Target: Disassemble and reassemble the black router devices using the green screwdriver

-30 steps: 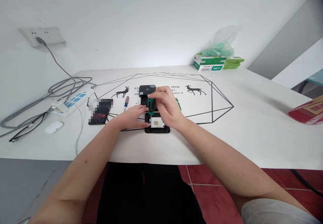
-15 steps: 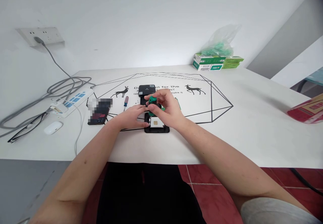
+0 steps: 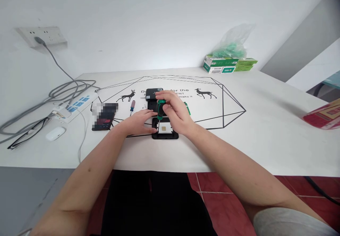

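Observation:
My right hand (image 3: 178,112) is closed around the green-and-black handle of a screwdriver (image 3: 160,109). The screwdriver stands nearly upright, its shaft pointing down to the left side of an opened black device housing (image 3: 165,136). Inside that housing lies a white part with a gold-coloured square (image 3: 163,128). My left hand (image 3: 140,122) grips the housing's left edge, thumb near the tip of the shaft and fingers at the upper corner. Just beyond lie another black casing part (image 3: 152,106) and a black cover (image 3: 154,93). A green piece (image 3: 187,107) shows partly behind my right hand.
A second screwdriver (image 3: 132,106) and a phone (image 3: 104,117) lie to the left. Farther left are a power strip (image 3: 79,105), a white earphone case (image 3: 55,133), glasses (image 3: 29,133) and grey cable. Boxes (image 3: 221,64) stand at the back right, a red package (image 3: 322,115) at the far right.
My right hand has shifted its fingers on the screwdriver, and the handle and shaft now show more fully. The left hand keeps its place on the housing.

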`<control>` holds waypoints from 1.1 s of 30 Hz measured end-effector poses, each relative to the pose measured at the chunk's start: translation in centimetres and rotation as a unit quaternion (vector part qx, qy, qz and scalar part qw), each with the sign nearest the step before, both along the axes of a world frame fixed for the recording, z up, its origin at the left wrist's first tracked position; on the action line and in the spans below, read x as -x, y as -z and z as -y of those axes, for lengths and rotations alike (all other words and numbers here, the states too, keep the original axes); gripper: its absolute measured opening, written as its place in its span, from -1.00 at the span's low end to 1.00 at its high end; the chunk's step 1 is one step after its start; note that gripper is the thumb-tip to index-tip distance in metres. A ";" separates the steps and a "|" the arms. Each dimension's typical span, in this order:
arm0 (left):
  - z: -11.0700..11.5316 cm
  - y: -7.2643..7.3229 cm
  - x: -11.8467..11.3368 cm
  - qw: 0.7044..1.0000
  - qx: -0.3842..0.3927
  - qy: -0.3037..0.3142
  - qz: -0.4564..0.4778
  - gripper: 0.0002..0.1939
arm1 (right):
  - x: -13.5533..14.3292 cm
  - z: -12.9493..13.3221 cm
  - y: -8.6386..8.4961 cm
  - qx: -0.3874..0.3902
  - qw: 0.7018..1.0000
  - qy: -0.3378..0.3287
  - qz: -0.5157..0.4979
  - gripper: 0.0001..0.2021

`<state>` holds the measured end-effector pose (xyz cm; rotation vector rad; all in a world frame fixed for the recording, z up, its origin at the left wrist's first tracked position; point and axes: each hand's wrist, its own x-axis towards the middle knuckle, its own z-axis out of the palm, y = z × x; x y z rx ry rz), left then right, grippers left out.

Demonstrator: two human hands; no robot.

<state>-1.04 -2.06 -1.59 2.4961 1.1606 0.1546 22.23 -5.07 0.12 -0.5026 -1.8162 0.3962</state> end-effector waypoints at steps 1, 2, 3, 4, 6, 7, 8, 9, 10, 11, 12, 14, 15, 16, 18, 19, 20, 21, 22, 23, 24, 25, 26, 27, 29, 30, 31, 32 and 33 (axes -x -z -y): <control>0.0 0.0 0.0 1.000 0.001 0.001 -0.001 -0.19 | -0.1 -0.1 -0.1 -0.020 1.000 0.015 0.006 -0.66; 0.0 -0.1 0.0 1.000 0.003 0.002 -0.001 -0.18 | -0.1 -0.1 -0.1 -0.032 0.999 0.029 0.010 -0.64; 0.0 -0.1 0.0 1.000 0.005 0.003 0.001 -0.17 | -0.1 -0.2 -0.2 -0.037 0.998 0.041 0.012 -0.62; 0.0 -0.1 0.0 1.000 0.006 0.004 0.003 -0.17 | -0.1 -0.2 -0.2 -0.038 0.998 0.050 0.010 -0.61; 0.0 0.0 0.1 1.000 0.005 0.009 0.011 -0.18 | -0.1 -0.2 -0.2 -0.040 0.997 0.059 0.007 -0.60; -0.1 0.1 0.2 1.000 0.002 0.012 0.016 -0.18 | -0.1 -0.2 -0.2 -0.040 0.997 0.059 0.004 -0.60; -0.2 0.3 0.2 1.000 -0.003 0.016 0.022 -0.19 | -0.1 -0.2 -0.2 -0.040 0.998 0.056 0.002 -0.61; -0.3 0.4 0.3 0.999 -0.008 0.019 0.026 -0.19 | 0.0 -0.2 -0.3 -0.038 0.998 0.049 0.000 -0.62; -0.4 0.6 0.4 0.999 -0.014 0.022 0.031 -0.20 | 0.0 -0.1 -0.3 -0.034 0.999 0.041 -0.002 -0.64; -0.5 0.8 0.4 0.999 -0.020 0.024 0.036 -0.20 | 0.0 -0.1 -0.3 -0.027 0.999 0.033 -0.005 -0.67; -0.6 0.9 0.4 0.999 -0.026 0.026 0.040 -0.20 | 0.1 -0.1 -0.2 -0.019 0.999 0.028 -0.006 -0.71; -0.7 1.2 0.5 0.998 -0.032 0.029 0.047 -0.20 | 0.3 -0.1 -0.1 0.000 1.000 0.027 -0.005 -0.77; -0.8 1.3 0.5 0.998 -0.033 0.031 0.049 -0.20 | 0.4 -0.2 0.0 0.008 0.999 0.030 -0.005 -0.77; -0.8 1.3 0.5 0.998 -0.032 0.030 0.050 -0.20 | 0.5 -0.2 0.1 0.015 0.999 0.036 -0.005 -0.75; -0.7 1.3 0.6 0.998 -0.029 0.024 0.048 -0.19 | 0.6 -0.2 0.2 0.024 0.999 0.048 -0.009 -0.72; -0.6 1.3 0.6 0.998 -0.028 0.018 0.046 -0.18 | 0.6 -0.2 0.3 0.028 0.998 0.053 -0.015 -0.72; -0.6 1.2 0.6 0.999 -0.026 0.010 0.042 -0.18 | 0.6 -0.1 0.3 0.032 0.998 0.058 -0.021 -0.72; -0.5 1.1 0.7 0.999 -0.025 0.002 0.037 -0.18 | 0.6 -0.1 0.3 0.035 0.997 0.062 -0.028 -0.72; -0.4 1.0 0.7 0.999 -0.023 -0.005 0.031 -0.18 | 0.6 -0.1 0.3 0.037 0.997 0.065 -0.033 -0.72; -0.3 0.9 0.7 0.999 -0.022 -0.010 0.025 -0.19 | 0.5 -0.1 0.2 0.040 0.996 0.068 -0.038 -0.72; -0.2 0.7 0.7 0.999 -0.023 -0.011 0.021 -0.20 | 0.5 -0.1 0.2 0.041 0.996 0.070 -0.041 -0.72; -0.1 0.6 0.7 0.999 -0.024 -0.008 0.019 -0.23 | 0.5 -0.1 0.2 0.042 0.995 0.072 -0.045 -0.72; -0.1 0.4 0.7 0.999 -0.028 -0.003 0.021 -0.26 | 0.5 -0.1 0.3 0.043 0.995 0.074 -0.049 -0.72; 0.0 0.3 0.6 0.999 -0.033 0.006 0.027 -0.31 | 0.5 -0.2 0.3 0.043 0.995 0.076 -0.053 -0.72; 0.0 0.2 0.4 0.997 -0.045 0.029 0.051 -0.45 | 0.5 -0.4 0.4 0.043 0.994 0.079 -0.061 -0.72; 0.1 0.1 0.3 0.996 -0.052 0.041 0.066 -0.54 | 0.6 -0.4 0.5 0.044 0.994 0.082 -0.064 -0.72; 0.1 0.1 0.1 0.993 -0.060 0.052 0.081 -0.64 | 0.6 -0.5 0.5 0.044 0.993 0.086 -0.068 -0.72; 0.1 0.1 -0.1 0.991 -0.070 0.062 0.095 -0.73 | 0.6 -0.5 0.6 0.043 0.993 0.089 -0.071 -0.72; 0.1 0.1 -0.2 0.989 -0.078 0.069 0.107 -0.78 | 0.6 -0.6 0.6 0.040 0.992 0.093 -0.074 -0.72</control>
